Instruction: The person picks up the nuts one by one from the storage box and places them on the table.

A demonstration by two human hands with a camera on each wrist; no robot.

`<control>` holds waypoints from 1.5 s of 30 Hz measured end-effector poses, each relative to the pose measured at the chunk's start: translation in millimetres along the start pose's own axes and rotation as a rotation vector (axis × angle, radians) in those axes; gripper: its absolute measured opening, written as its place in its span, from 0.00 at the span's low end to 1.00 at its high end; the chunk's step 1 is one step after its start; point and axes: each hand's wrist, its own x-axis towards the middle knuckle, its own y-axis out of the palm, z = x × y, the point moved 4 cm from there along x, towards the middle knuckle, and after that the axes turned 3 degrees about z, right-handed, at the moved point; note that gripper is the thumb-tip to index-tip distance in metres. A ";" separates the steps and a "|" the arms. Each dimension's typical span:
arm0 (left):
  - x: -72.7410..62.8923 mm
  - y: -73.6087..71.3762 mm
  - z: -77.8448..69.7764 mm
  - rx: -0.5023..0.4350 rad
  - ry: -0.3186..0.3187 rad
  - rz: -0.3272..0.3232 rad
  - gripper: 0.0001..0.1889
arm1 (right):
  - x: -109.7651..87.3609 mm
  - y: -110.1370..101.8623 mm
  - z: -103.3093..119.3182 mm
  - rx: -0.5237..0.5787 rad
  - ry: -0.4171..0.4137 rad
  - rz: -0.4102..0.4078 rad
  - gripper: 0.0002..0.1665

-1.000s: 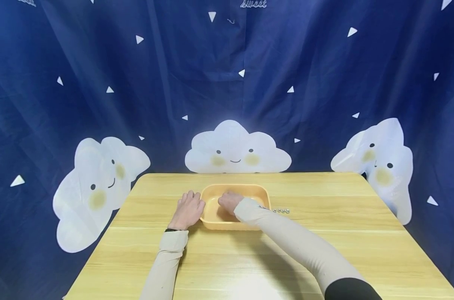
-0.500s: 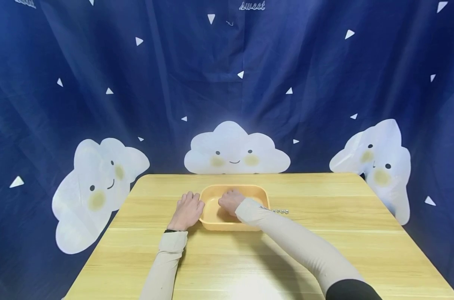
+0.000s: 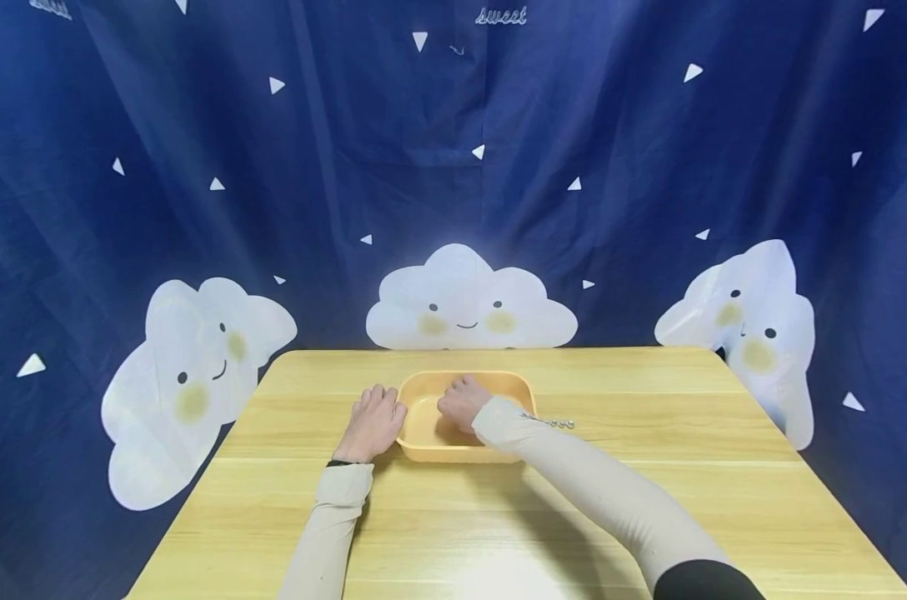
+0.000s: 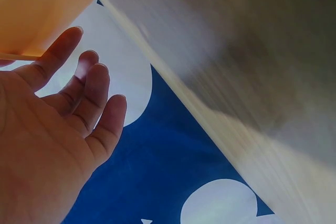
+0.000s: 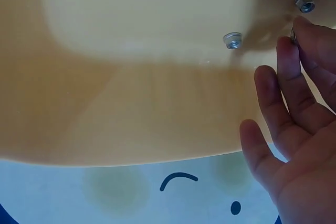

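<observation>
Little has moved in the past second — the head view has shifted slightly, so the tray (image 3: 457,455) sits a touch lower and further left in it, and the right hand (image 3: 463,403) lies a shade further right over the tray. The left hand (image 3: 371,423) has stayed at the tray's left end. In the right wrist view the right hand pinches a small metal piece (image 5: 293,35) between thumb and forefinger, with only a thin edge of it showing; the other fingers are slightly bent. Two nuts (image 5: 232,40) lie on the tray's floor near those fingertips, well apart from each other — one turns its threaded hole toward the camera. The left hand is fairly relaxed, its fingers loosely bent and spread, the forefinger across the tray's outer side in the left wrist view; whether it presses there I cannot tell. The tray stands on the table (image 3: 423,533) near its far edge. Just right of the tray a short row of small metal parts (image 3: 562,424) lies on the table, partly hidden by the right sleeve (image 3: 596,483); they are too small to tell more. A dark band (image 3: 343,462) circles the left wrist, above the left sleeve (image 3: 329,525). Behind the table hangs a blue cloth (image 3: 326,183) printed with clouds (image 3: 461,275) and white triangles (image 3: 277,85).
</observation>
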 end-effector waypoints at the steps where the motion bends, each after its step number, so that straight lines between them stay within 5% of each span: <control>1: -0.2 0.0 -0.1 -0.001 -0.002 0.002 0.14 | -0.9 -0.1 -0.6 -0.001 -0.002 0.004 0.10; 20: -1.1 0.8 1.9 -0.014 0.005 0.010 0.14 | -18.0 -6.6 -16.5 0.052 -0.020 -0.002 0.04; 36: -2.3 3.8 5.2 -0.019 0.025 -0.023 0.12 | -34.0 -4.1 -32.0 0.026 0.023 0.032 0.13; 45: 0.0 2.1 4.6 0.008 -0.016 0.036 0.12 | -36.3 6.6 -45.5 0.163 0.047 0.057 0.17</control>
